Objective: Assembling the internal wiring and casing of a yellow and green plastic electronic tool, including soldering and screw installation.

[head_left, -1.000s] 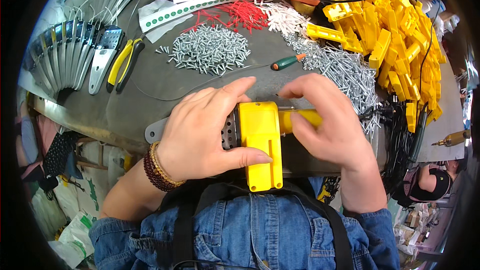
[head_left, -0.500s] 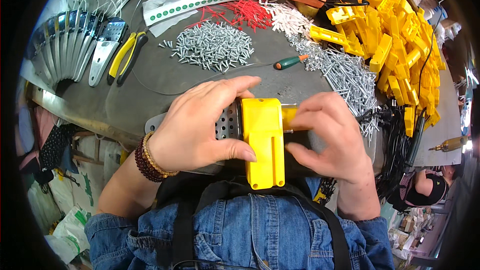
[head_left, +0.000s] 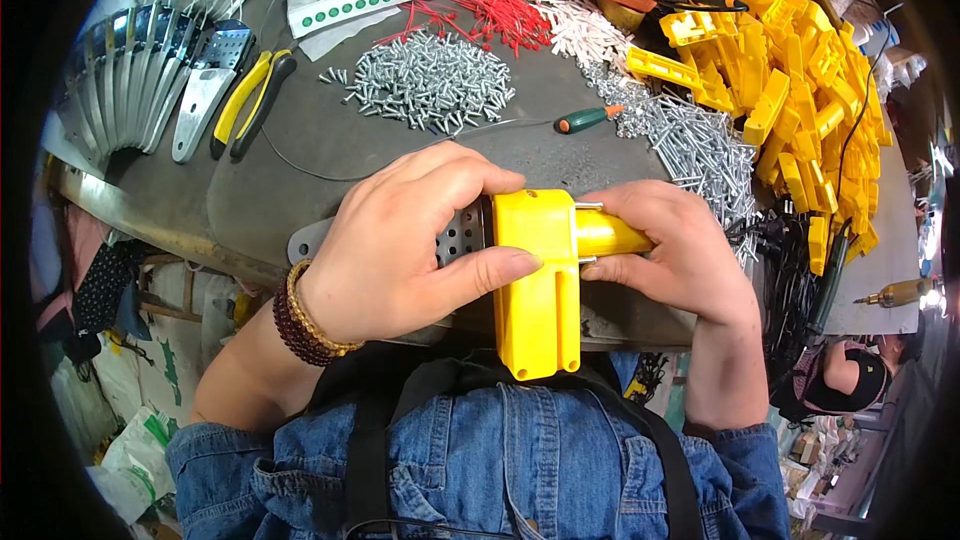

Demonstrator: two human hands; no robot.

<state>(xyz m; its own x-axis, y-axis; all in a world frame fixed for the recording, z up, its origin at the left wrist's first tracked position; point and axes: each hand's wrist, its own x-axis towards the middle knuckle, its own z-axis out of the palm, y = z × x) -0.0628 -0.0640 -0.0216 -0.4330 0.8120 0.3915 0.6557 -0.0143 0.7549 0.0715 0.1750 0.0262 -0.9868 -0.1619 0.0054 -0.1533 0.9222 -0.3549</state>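
- Your left hand (head_left: 395, 245) lies over the perforated metal plate (head_left: 456, 240), holding the yellow housing (head_left: 538, 310).
- Your right hand (head_left: 672, 252) curls around the yellow handle (head_left: 606, 233); cannot tell how firmly.
- Housing sits before you, at the table's (head_left: 300, 115) near edge.

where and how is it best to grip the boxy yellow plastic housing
The boxy yellow plastic housing is probably best taken at its flat upper face and far edge, from the left, thumb on top. Two slim silver metal shafts and a yellow plastic cylinder jut from its right side, leaving less room for a grip there.
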